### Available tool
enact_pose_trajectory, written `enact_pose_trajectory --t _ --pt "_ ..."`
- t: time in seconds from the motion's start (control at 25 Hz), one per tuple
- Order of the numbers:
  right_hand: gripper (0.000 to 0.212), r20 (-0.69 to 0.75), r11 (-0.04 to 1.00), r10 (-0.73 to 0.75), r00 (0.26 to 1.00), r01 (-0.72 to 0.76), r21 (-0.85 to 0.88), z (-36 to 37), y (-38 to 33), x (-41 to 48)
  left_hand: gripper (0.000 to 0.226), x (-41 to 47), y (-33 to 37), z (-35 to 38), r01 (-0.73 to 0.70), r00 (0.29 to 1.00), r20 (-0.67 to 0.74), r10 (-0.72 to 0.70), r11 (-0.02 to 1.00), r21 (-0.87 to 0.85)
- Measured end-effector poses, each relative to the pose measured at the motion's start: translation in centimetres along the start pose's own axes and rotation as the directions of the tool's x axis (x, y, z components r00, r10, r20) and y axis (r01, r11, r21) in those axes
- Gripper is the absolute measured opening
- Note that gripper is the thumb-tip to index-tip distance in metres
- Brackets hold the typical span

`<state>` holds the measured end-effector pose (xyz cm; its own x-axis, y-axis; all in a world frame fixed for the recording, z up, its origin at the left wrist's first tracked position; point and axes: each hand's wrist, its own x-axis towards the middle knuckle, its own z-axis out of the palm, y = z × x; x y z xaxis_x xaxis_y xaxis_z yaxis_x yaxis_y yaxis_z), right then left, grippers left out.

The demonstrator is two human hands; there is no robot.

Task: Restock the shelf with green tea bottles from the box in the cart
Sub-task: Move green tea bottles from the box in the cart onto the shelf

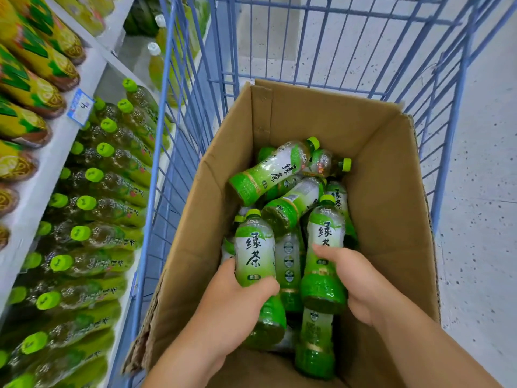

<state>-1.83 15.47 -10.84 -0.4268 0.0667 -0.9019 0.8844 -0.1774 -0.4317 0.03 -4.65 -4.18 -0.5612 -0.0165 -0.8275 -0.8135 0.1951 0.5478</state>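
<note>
1. Cardboard box (391,191): flaps open, it stands inside the blue wire cart (162,79). It holds a loose heap of green tea bottles (274,175) lying at mixed angles, all with green caps and white-and-green labels.
2. Left hand (237,298): inside the box, fingers and thumb curled round the lower body of the near-left bottle (254,247). The cap end points up and away from the camera.
3. Right hand (355,281): also inside the box, wrapped round the middle of the near-right bottle (326,236), with the thumb across its label.
4. The two held bottles are side by side but apart. Another bottle shows lower down between them.
5. Shelf (47,169): just left of the cart. The lower tier carries rows of stocked tea bottles (112,180) with green caps. The upper tier carries yellow-green packs (33,60). A blue-and-white price tag (81,106) hangs on the shelf edge.
6. Floor (481,191): pale and speckled, seen to the right of the cart and through its wires.
</note>
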Motion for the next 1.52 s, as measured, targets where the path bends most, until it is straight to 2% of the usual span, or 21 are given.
enact_pose_trajectory --t 0.12,0.32,0.52,0.6,0.72,0.88,1.04,1.16,1.28,1.52 --pt "0.021 0.082 0.997 -0.078 0.994 0.076 0.018 0.4 0.4 -2.2 0.033 -1.2 0.0 -0.9 -0.122 0.992 0.036 0.121 0.992 0.018" --pt "0.021 0.110 0.969 -0.245 0.963 0.248 -0.006 1.1 0.8 -4.8 0.061 -1.7 -0.4 -1.2 -0.313 0.949 0.036 0.313 0.950 -0.015" --pt "0.034 0.162 0.924 -0.358 0.919 0.374 -0.081 0.9 0.6 -6.3 0.068 -3.7 -1.0 -0.5 -0.404 0.914 -0.085 0.398 0.910 -0.088" --pt "0.032 0.198 0.899 -0.398 0.896 0.424 -0.112 0.9 0.3 -7.2 0.071 -4.4 -1.5 0.1 -0.409 0.908 -0.150 0.391 0.905 -0.116" --pt "0.040 0.276 0.872 -0.420 0.864 0.469 -0.141 1.1 0.1 -9.2 0.073 -6.4 -2.0 0.8 -0.427 0.888 -0.258 0.382 0.891 -0.152" --pt "0.029 0.368 0.824 -0.457 0.810 0.541 -0.169 2.2 0.4 -11.9 0.065 -9.1 -3.2 0.1 -0.442 0.857 -0.382 0.347 0.875 -0.197" --pt "0.029 0.449 0.777 -0.436 0.780 0.578 -0.249 5.2 0.7 -14.4 0.057 -11.6 -5.3 -1.5 -0.459 0.832 -0.490 0.262 0.820 -0.341" --pt "0.031 0.531 0.732 -0.418 0.737 0.619 -0.283 8.8 1.5 -16.2 0.037 -14.1 -7.2 -3.6 -0.537 0.768 -0.596 0.237 0.745 -0.396" --pt "0.025 0.608 0.677 -0.374 0.701 0.654 -0.337 12.4 3.2 -17.9 0.031 -16.5 -10.3 -6.9 -0.609 0.681 -0.700 0.216 0.698 -0.377" --pt "0.026 0.663 0.504 -0.324 0.675 0.716 -0.483 22.2 12.3 -22.2 0.043 -22.6 -21.1 -15.8 -0.620 0.568 -0.814 0.121 0.714 -0.326"
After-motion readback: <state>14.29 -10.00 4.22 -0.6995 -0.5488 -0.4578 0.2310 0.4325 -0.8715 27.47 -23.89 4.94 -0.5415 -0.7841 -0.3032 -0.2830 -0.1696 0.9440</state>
